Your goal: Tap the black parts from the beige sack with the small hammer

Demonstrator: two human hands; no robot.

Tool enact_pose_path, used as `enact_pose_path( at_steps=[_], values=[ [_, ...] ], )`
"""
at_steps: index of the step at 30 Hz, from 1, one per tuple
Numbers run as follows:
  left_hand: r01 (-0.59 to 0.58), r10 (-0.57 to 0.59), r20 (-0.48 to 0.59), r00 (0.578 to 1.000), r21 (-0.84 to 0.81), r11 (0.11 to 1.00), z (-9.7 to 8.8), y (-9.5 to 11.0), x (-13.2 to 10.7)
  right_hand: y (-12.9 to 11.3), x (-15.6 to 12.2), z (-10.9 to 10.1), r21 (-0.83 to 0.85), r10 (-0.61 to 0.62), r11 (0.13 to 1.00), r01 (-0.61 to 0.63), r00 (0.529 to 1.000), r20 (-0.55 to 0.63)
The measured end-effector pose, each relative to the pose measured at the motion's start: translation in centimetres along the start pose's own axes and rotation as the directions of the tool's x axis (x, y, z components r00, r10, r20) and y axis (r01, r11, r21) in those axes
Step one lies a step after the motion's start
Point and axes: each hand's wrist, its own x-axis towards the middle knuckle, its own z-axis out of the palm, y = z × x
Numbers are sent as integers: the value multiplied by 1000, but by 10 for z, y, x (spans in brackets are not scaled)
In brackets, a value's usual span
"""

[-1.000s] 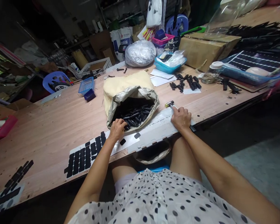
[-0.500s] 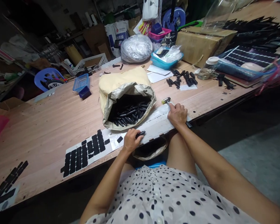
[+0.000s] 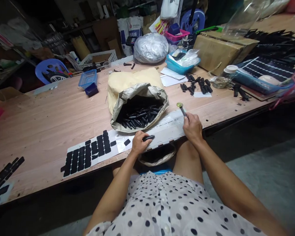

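Note:
My left hand is closed around a black handle-shaped piece, whose tapered end sticks out to the right above the white board at the table edge. In my right hand is a small hammer, its yellowish head raised and tilted away from me. Just beyond my left hand, a cream woven sack lies with its mouth towards me, holding many similar black pieces. One loose black sticker lies left of my left hand, beside a sheet of black stickers.
Under the table edge, between my knees, hangs another open sack. Loose black parts lie at the right, near a cardboard box and a blue tray. Blue baskets stand at the back left.
My right hand has turned the hammer, lifting its head from near the board to point upwards and away. My left hand still holds the black piece. The view has shifted slightly.

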Motion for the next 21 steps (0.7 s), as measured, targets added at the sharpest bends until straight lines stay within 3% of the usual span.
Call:
enact_pose_path(
  at_steps=[4, 8, 12, 21],
  values=[
    [28, -27, 14, 1000, -6, 1000, 2, 3, 1, -31, -65, -9, 311, -229, 932, 185, 967, 112],
    [50, -50, 21, 999, -16, 999, 3, 4, 3, -54, -108, -5, 444, -367, 865, 234, 898, 242],
    [43, -42, 33, 999, -19, 999, 4, 5, 5, -60, -119, 0, 443, -422, 856, 266, 854, 303],
    [75, -75, -17, 997, -18, 997, 9, 9, 5, -55, -118, 3, 324, -382, 903, 282, 874, 302]
  ],
)
